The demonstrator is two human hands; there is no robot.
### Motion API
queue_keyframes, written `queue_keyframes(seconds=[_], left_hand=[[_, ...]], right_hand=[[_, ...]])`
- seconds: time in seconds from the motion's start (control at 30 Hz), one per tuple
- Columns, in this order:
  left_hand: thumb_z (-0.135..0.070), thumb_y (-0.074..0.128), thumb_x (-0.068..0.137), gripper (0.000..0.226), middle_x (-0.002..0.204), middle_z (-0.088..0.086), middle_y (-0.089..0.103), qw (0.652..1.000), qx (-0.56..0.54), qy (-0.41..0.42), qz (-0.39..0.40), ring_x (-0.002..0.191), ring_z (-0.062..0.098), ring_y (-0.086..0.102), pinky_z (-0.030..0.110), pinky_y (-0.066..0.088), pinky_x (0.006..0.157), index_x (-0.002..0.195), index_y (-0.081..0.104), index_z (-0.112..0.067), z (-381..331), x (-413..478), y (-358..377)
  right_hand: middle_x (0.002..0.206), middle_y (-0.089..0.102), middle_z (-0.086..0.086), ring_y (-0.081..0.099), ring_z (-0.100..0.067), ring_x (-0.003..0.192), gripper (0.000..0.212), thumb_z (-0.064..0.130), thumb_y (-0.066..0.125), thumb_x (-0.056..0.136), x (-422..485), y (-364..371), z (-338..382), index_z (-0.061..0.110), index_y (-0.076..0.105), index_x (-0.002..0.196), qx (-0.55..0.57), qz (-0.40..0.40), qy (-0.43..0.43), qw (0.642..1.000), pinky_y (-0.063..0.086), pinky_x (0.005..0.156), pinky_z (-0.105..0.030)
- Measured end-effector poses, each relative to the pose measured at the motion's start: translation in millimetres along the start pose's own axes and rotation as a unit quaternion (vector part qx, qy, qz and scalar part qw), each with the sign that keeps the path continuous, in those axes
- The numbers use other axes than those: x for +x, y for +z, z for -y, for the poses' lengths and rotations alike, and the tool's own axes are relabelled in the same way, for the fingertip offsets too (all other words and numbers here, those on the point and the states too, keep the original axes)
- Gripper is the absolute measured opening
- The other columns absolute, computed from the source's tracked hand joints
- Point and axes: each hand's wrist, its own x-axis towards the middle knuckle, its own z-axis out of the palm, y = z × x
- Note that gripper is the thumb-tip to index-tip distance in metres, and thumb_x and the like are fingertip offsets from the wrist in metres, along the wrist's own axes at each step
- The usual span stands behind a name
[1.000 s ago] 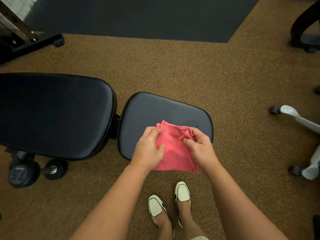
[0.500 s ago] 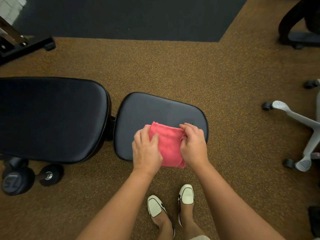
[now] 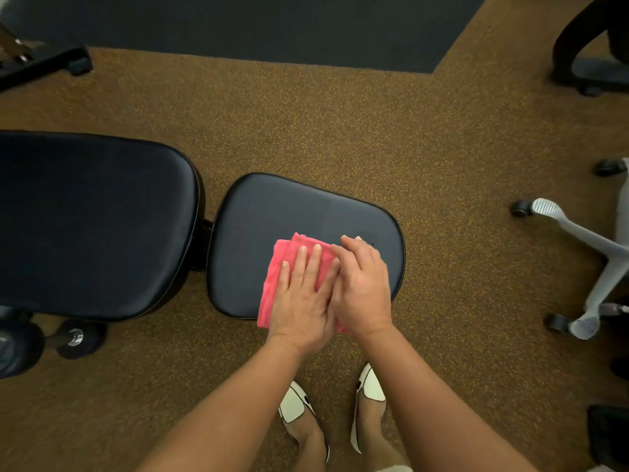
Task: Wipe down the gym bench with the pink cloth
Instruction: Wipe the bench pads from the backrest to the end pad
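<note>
The black padded gym bench lies across the view: its small seat pad (image 3: 289, 212) is in front of me and its long back pad (image 3: 92, 223) extends to the left. A folded pink cloth (image 3: 277, 267) lies flat on the near part of the seat pad, its lower edge hanging over the pad's front rim. My left hand (image 3: 303, 298) presses flat on the cloth with fingers spread. My right hand (image 3: 362, 284) rests palm down beside it, partly on the cloth's right edge and partly on the pad. Most of the cloth is hidden under both hands.
A dumbbell (image 3: 37, 342) lies on the brown speckled floor under the back pad's near edge. A white wheeled chair base (image 3: 585, 247) stands at the right. A black equipment foot (image 3: 51, 64) is at the far left, and a dark mat (image 3: 238, 25) lies beyond.
The cloth was held bunched between both hands above the seat pad's near edge. Now it lies flat on the pad and both hands have flattened on top of it.
</note>
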Motion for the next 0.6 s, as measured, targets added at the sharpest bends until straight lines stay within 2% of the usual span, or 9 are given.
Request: queue_keyframes(seconds=[0.07, 0.13, 0.2, 0.27, 0.4, 0.47, 0.53, 0.6], left_hand=[[-0.053, 0.021, 0.096, 0.068, 0.162, 0.008, -0.005, 0.999, -0.005, 0.038, 0.004, 0.148, 0.029, -0.01, 0.053, 0.005, 0.117, 0.153, -0.007, -0.028, 5, 8, -2], [-0.057, 0.019, 0.095, 0.067, 0.162, 0.007, -0.003, 0.996, 0.009, 0.085, 0.012, 0.148, 0.029, -0.01, 0.054, 0.004, 0.117, 0.153, 0.0, -0.03, 13, 16, -5], [-0.062, 0.023, 0.093, 0.069, 0.162, 0.006, 0.003, 0.995, 0.026, 0.096, 0.003, 0.148, 0.029, -0.007, 0.059, 0.002, 0.116, 0.153, 0.009, -0.031, 16, 18, -8], [-0.063, 0.027, 0.092, 0.069, 0.162, 0.005, 0.006, 0.999, 0.023, 0.046, -0.014, 0.149, 0.029, -0.004, 0.06, 0.001, 0.116, 0.153, 0.015, -0.033, 11, 18, -7], [-0.061, 0.028, 0.091, 0.072, 0.162, 0.008, 0.006, 0.989, -0.021, -0.14, -0.04, 0.148, 0.033, -0.001, 0.058, 0.002, 0.116, 0.153, 0.015, -0.028, -19, 30, -10], [-0.061, 0.027, 0.089, 0.074, 0.162, 0.01, 0.005, 0.985, -0.023, -0.165, -0.038, 0.148, 0.036, -0.001, 0.061, 0.003, 0.115, 0.153, 0.015, -0.025, -28, 35, -10], [-0.064, 0.027, 0.089, 0.077, 0.161, 0.011, 0.0, 0.993, 0.007, -0.112, -0.026, 0.147, 0.037, -0.005, 0.061, 0.001, 0.115, 0.153, 0.01, -0.025, -24, 34, -10], [-0.067, 0.028, 0.088, 0.08, 0.162, 0.011, -0.001, 0.999, 0.034, -0.022, -0.018, 0.147, 0.036, -0.007, 0.061, 0.003, 0.115, 0.154, 0.011, -0.026, -13, 33, -9]], right_hand=[[0.127, 0.06, -0.009, 0.05, -0.03, 0.125, 0.037, 0.019, 0.044, 0.088, 3, -3, -6, 0.01, 0.065, 0.116, -0.01, -0.016, 0.01, 1.0, 0.041, 0.102, -0.044], [0.13, 0.059, -0.01, 0.048, -0.031, 0.127, 0.037, 0.019, 0.045, 0.089, 4, -5, -14, 0.008, 0.064, 0.118, -0.027, -0.026, 0.013, 0.999, 0.04, 0.103, -0.046], [0.133, 0.057, -0.011, 0.045, -0.032, 0.13, 0.038, 0.021, 0.047, 0.089, 4, -5, -23, 0.007, 0.062, 0.121, -0.045, -0.023, 0.014, 0.999, 0.038, 0.105, -0.047], [0.136, 0.054, -0.011, 0.043, -0.032, 0.132, 0.041, 0.025, 0.046, 0.09, 4, -6, -31, 0.008, 0.06, 0.124, -0.06, -0.013, 0.023, 0.998, 0.036, 0.107, -0.047], [0.14, 0.051, -0.012, 0.041, -0.032, 0.134, 0.048, 0.033, 0.042, 0.09, 4, -12, -46, 0.008, 0.056, 0.129, -0.073, 0.005, 0.052, 0.996, 0.035, 0.108, -0.047], [0.141, 0.05, -0.013, 0.039, -0.033, 0.136, 0.05, 0.033, 0.041, 0.09, 3, -14, -55, 0.007, 0.054, 0.131, -0.079, 0.012, 0.059, 0.995, 0.035, 0.109, -0.047], [0.143, 0.048, -0.012, 0.038, -0.032, 0.137, 0.052, 0.034, 0.039, 0.09, 2, -15, -63, 0.007, 0.053, 0.133, -0.09, 0.023, 0.068, 0.993, 0.034, 0.11, -0.047], [0.146, 0.045, -0.012, 0.035, -0.032, 0.138, 0.054, 0.035, 0.037, 0.091, 0, -13, -68, 0.007, 0.05, 0.135, -0.089, 0.042, 0.079, 0.992, 0.031, 0.111, -0.046]])
